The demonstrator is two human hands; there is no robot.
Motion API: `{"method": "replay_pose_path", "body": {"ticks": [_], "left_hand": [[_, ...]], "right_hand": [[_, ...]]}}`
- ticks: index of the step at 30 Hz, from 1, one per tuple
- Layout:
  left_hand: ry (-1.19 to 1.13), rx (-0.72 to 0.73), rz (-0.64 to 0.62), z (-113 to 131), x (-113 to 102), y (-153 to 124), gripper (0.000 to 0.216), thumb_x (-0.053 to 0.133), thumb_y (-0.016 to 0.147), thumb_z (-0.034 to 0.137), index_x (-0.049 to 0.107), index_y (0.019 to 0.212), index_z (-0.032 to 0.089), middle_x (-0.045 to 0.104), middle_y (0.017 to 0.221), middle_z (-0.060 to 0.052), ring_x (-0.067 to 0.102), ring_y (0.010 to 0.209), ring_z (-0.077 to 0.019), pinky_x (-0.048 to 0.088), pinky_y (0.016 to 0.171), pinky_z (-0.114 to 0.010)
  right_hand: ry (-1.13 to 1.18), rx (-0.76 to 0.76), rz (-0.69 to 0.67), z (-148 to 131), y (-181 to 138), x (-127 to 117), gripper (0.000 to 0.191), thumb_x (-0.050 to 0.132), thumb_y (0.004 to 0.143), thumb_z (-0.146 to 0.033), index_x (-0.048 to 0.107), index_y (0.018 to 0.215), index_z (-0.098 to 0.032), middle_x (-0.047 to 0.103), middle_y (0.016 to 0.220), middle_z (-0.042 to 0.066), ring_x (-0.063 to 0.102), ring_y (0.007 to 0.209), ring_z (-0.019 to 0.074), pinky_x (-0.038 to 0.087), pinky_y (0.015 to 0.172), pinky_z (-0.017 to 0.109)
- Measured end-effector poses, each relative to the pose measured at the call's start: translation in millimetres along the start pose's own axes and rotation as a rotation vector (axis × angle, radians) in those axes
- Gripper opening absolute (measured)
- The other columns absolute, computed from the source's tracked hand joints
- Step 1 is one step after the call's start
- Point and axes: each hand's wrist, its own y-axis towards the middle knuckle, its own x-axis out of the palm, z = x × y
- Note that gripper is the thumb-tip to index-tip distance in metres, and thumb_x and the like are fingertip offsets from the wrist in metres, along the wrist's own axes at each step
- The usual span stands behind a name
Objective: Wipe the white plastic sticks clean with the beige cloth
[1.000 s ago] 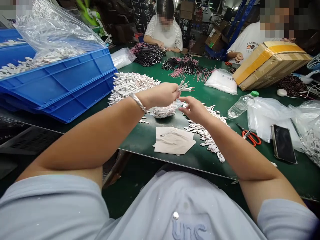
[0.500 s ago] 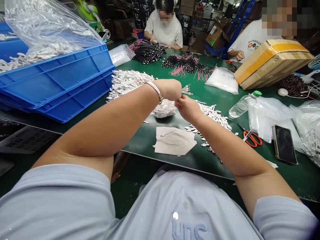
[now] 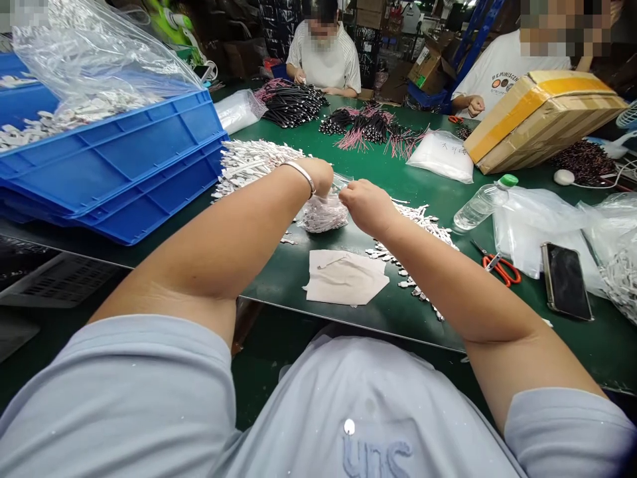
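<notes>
My left hand (image 3: pixel 321 174), a silver bangle on its wrist, bends down over the mouth of a small clear plastic bag (image 3: pixel 324 214) filled with little white parts. Its fingers are hidden behind the hand. My right hand (image 3: pixel 365 202) is closed in a fist just right of it, pinching the bag's upper edge. A scatter of loose white parts (image 3: pixel 418 219) lies under my right forearm. A larger heap of white parts (image 3: pixel 249 166) sits behind my left wrist.
Stacked blue crates (image 3: pixel 119 159) with bagged parts stand at the left. A white paper (image 3: pixel 346 277) lies near the green table's front edge (image 3: pixel 298 302). At the right are a water bottle (image 3: pixel 480 206), red scissors (image 3: pixel 500 269), a phone (image 3: pixel 566 280), plastic bags and a taped carton (image 3: pixel 540 116). Two people work across the table beside black wire bundles (image 3: pixel 368 129).
My left hand, which held a bunch of white parts up above the bag, has dropped and turned over the bag's mouth. My right hand has closed on the bag's edge.
</notes>
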Motion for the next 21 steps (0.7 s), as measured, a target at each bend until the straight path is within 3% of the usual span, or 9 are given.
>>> {"method": "replay_pose_path", "body": {"ticks": [3,7,9,11,13,17,21], "left_hand": [[0.106,-0.04,-0.154,9,-11,-10,0.024,0.068,0.067,0.029,0.073,0.082,0.011,0.066,0.074,-0.009,0.059,0.092,-0.0263,0.041,0.086,-0.036],[0.007,-0.017,-0.193,15,-26,-27,0.028,0.053,0.079,0.029,0.071,0.088,0.008,0.065,0.075,-0.005,0.06,0.089,-0.0212,0.038,0.086,-0.03],[-0.023,0.043,-0.077,19,-30,-46,0.035,0.044,0.085,0.029,0.069,0.092,0.005,0.063,0.077,-0.004,0.059,0.089,-0.0195,0.036,0.086,-0.029],[-0.03,0.119,0.156,24,-26,-73,0.042,0.033,0.091,0.029,0.066,0.095,0.004,0.063,0.084,-0.006,0.056,0.091,-0.0198,0.035,0.086,-0.031],[-0.011,0.178,0.284,28,-10,-105,0.04,0.031,0.092,0.029,0.065,0.094,0.008,0.063,0.09,-0.009,0.055,0.093,-0.0213,0.036,0.086,-0.032],[0.061,0.298,0.013,25,57,-152,0.032,0.038,0.088,0.024,0.065,0.075,0.014,0.062,0.08,-0.012,0.057,0.081,-0.022,0.04,0.072,-0.031],[0.121,0.194,0.002,19,106,-160,0.027,0.039,0.087,0.02,0.065,0.083,0.012,0.062,0.088,-0.017,0.057,0.086,-0.0265,0.041,0.07,-0.032]], "right_hand": [[0.042,0.026,-0.01,5,2,3,0.018,0.052,0.092,-0.002,0.067,0.097,-0.011,0.057,0.091,0.009,0.05,0.093,0.0246,0.039,0.076,0.028],[0.138,0.054,0.06,9,-7,2,0.025,0.054,0.092,-0.004,0.062,0.114,-0.012,0.055,0.105,0.009,0.051,0.095,0.0231,0.039,0.081,0.028],[0.169,0.057,0.169,7,-18,-2,0.024,0.05,0.095,-0.007,0.061,0.116,-0.013,0.051,0.113,0.01,0.05,0.099,0.0224,0.039,0.085,0.028],[0.174,0.046,0.203,2,-36,-5,0.02,0.047,0.098,-0.011,0.064,0.107,-0.013,0.052,0.108,0.01,0.05,0.097,0.022,0.039,0.084,0.028],[0.17,0.022,0.088,-2,-58,-4,0.017,0.05,0.098,-0.013,0.067,0.096,-0.013,0.055,0.094,0.008,0.053,0.088,0.0217,0.041,0.078,0.028],[0.242,-0.119,-0.207,-17,-109,9,0.004,0.064,0.09,-0.012,0.068,0.092,-0.014,0.059,0.087,0.007,0.056,0.085,0.0227,0.045,0.075,0.029],[0.417,-0.239,-0.183,-40,-155,23,0.024,0.072,0.086,-0.016,0.064,0.109,-0.013,0.057,0.112,0.012,0.052,0.106,0.0263,0.046,0.091,0.037]]}}
